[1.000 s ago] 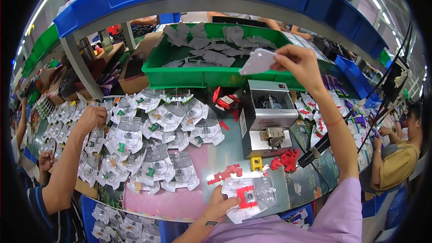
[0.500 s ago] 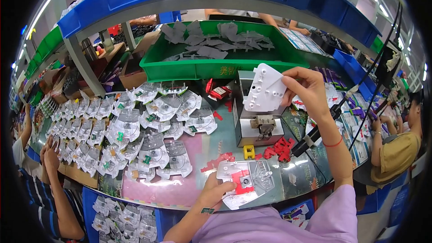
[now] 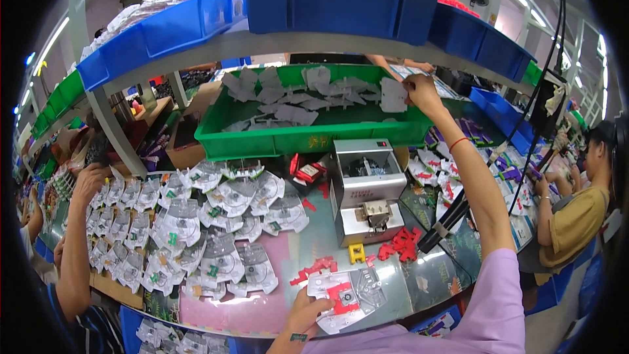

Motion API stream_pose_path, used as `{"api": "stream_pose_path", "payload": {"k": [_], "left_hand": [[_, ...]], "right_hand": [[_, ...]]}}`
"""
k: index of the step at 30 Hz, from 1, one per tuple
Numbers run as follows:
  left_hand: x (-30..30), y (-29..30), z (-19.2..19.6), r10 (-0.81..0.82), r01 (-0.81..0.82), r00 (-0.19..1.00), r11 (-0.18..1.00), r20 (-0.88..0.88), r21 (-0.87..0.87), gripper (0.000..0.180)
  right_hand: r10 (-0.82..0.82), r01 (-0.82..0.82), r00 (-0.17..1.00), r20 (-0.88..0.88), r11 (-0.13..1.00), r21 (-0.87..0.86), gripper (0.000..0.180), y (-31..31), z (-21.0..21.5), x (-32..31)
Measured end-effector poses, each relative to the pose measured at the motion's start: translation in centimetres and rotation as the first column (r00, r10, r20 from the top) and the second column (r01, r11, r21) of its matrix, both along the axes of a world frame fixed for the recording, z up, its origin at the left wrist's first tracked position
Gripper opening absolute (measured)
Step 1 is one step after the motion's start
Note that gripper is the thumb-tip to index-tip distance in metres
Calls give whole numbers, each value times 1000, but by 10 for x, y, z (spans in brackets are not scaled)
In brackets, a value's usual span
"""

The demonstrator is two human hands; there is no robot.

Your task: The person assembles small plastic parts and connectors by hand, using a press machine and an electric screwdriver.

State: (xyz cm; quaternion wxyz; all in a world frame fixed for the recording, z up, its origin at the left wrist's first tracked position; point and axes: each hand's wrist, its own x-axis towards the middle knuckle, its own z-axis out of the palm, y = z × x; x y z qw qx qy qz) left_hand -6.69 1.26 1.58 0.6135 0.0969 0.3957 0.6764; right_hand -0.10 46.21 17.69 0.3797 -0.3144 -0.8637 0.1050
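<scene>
Low by the table's front edge, my left hand (image 3: 305, 313) grips a white and clear plastic housing (image 3: 367, 288); its thumb lies beside a red plastic piece (image 3: 344, 297) set in the housing. My right hand (image 3: 422, 92) is stretched far forward, pinching the edge of a white plastic panel (image 3: 394, 97). That panel hangs at the right end of a green bin (image 3: 262, 141) holding several grey-white flat panels (image 3: 295, 115). Between my hands stands a silver metal machine (image 3: 368, 187), with a yellow block (image 3: 356, 253) and loose red plastic pieces (image 3: 401, 244) in front.
Rows of white and clear assemblies (image 3: 177, 229) cover the table's left side. Blue bins (image 3: 341, 3) sit on a shelf overhead. A black cable arm (image 3: 445, 223) stands right of the machine. A co-worker's arm (image 3: 75, 249) is at left; another person (image 3: 576, 223) sits at right.
My right hand has carried the white panel from above the machine forward to the green bin, turning it over. The left hand still grips the housing. The view has tilted up.
</scene>
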Motion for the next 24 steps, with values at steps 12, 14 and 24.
{"api": "stream_pose_path", "payload": {"k": [12, 14, 24], "left_hand": [[-5, 7, -14, -8, 4, 998, 998, 68, 57, 64], [-9, 7, -15, -27, 26, 998, 1000, 54, 13, 64], [-18, 11, -8, 6, 5, 998, 986, 67, -166, 54]], "right_hand": [[-233, 104, 760, 607, 965, 240, 26, 27, -24, -38], [-122, -65, 724, 679, 968, 243, 28, 27, -24, -54], [-79, -207, 751, 656, 915, 347, 32, 51, -38, -135]]}}
